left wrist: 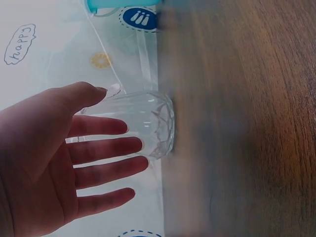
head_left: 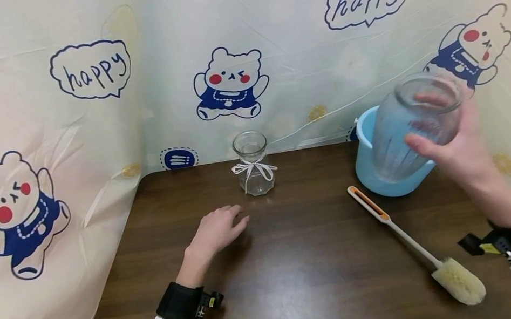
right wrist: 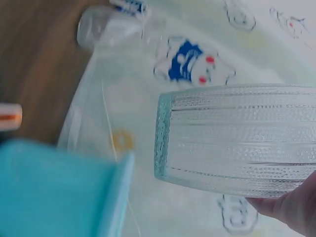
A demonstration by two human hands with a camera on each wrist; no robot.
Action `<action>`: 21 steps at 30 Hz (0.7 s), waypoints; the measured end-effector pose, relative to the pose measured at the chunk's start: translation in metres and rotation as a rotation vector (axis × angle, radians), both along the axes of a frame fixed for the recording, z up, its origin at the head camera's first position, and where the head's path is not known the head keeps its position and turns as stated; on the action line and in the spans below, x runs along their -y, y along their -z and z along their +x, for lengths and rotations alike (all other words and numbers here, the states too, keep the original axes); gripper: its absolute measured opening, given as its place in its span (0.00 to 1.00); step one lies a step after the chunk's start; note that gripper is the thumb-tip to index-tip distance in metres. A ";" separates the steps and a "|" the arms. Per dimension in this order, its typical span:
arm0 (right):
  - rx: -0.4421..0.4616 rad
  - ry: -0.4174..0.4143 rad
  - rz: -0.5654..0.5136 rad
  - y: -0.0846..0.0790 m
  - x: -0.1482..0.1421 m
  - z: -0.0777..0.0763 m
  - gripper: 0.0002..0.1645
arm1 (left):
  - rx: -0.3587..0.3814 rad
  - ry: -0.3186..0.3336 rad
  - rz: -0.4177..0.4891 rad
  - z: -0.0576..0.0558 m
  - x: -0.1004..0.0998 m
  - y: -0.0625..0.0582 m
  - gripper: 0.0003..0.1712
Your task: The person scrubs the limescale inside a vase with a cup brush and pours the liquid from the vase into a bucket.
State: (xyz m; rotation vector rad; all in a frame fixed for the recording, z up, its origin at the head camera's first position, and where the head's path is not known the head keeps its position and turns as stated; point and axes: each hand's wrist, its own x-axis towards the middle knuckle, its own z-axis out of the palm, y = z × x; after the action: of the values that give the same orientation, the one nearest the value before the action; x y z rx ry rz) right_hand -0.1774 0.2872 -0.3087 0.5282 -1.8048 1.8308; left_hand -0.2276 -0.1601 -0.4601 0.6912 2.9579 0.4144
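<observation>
My right hand grips a large ribbed glass jar, tilted, in front of and over the blue bucket in the head view. Its wide rim points up and toward me. In the right wrist view the jar lies across the frame with its thick base at left. My left hand hovers low over the table with fingers spread and nothing in them. Just beyond it stands a small glass vase with a white bow round its neck; the left wrist view shows the vase behind the fingers.
A long-handled brush with a cream bristle head and orange-inlaid handle lies on the brown table, right of centre, in front of the bucket. A printed curtain hangs along the back and both sides.
</observation>
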 end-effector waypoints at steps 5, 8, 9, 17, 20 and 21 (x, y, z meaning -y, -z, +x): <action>0.036 0.274 0.235 -0.013 -0.032 0.001 0.58 | -0.010 0.007 0.015 0.000 0.000 0.002 0.23; 0.003 0.409 0.407 -0.012 -0.047 0.000 0.59 | -0.015 0.007 0.019 -0.002 0.000 0.004 0.22; -0.022 0.438 0.452 -0.012 -0.050 -0.001 0.60 | -0.013 0.007 0.021 -0.002 0.001 0.004 0.22; -0.178 0.544 0.800 -0.005 -0.077 -0.026 0.63 | -0.002 0.020 0.034 -0.002 0.005 0.005 0.22; -0.176 0.553 0.976 0.000 -0.090 -0.040 0.67 | -0.003 0.017 0.041 -0.003 0.004 0.005 0.22; -0.170 0.557 1.026 0.003 -0.094 -0.045 0.68 | -0.002 0.015 0.045 -0.003 0.004 0.005 0.22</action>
State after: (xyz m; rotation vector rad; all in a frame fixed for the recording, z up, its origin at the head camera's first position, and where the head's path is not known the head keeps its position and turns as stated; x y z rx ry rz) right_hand -0.2222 0.3812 -0.3112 0.4275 -2.3568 0.4048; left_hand -0.2302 -0.1639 -0.4654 0.7191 2.9518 0.4808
